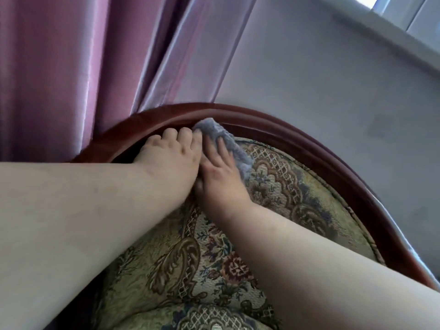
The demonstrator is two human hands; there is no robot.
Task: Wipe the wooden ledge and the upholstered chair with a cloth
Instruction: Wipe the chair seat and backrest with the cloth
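Observation:
The upholstered chair point(281, 177) fills the lower middle, its patterned beige fabric framed by a curved dark red wooden rim point(309, 148). A light blue-grey cloth point(221, 136) lies bunched at the top of the backrest, against the inside of the rim. My right hand point(221, 172) lies flat on the cloth, fingers spread, pressing it to the fabric. Beside it and touching it, my left hand point(171, 156) has its fingers curled over the rim's upper left part. The wooden ledge is not identifiable in this view.
Pink-purple curtains point(71, 67) hang behind the chair on the left. A pale wall point(321, 79) rises behind the rim, with a window frame point(404, 17) at the top right.

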